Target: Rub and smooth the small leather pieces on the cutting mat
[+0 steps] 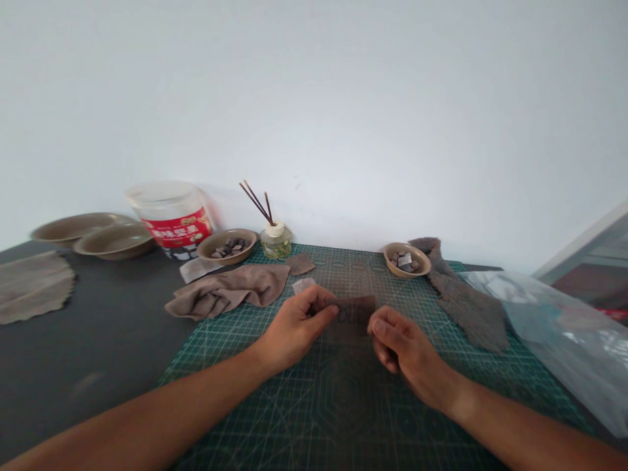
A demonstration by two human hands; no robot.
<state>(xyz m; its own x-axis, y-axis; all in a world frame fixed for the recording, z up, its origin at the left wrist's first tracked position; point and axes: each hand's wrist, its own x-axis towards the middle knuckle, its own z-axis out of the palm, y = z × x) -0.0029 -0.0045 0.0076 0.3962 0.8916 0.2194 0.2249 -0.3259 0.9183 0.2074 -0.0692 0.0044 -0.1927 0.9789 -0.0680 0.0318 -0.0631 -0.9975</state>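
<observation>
My left hand [307,320] pinches a small dark brown piece of cloth [357,306] between thumb and fingers, above the mat. Dark curved marks show faintly on the cloth. Close to its right end is my right hand [405,350], its fingers curled and thumb pressed in; whether it grips the cloth's edge or something small is unclear. Just behind my left hand lies a small whitish piece [304,284]. A square brown scrap [300,263] rests farther back on the green cutting mat [275,399].
A crumpled brown cloth [230,291] lies left, near a bowl of small pieces [206,252], a reed diffuser [276,241] and a red-labelled tub [171,219]. More bowls [115,241] and cloth [34,288] sit far left. Rightward are another bowl [407,271], fuzzy cloth [473,311] and a plastic bag [564,340].
</observation>
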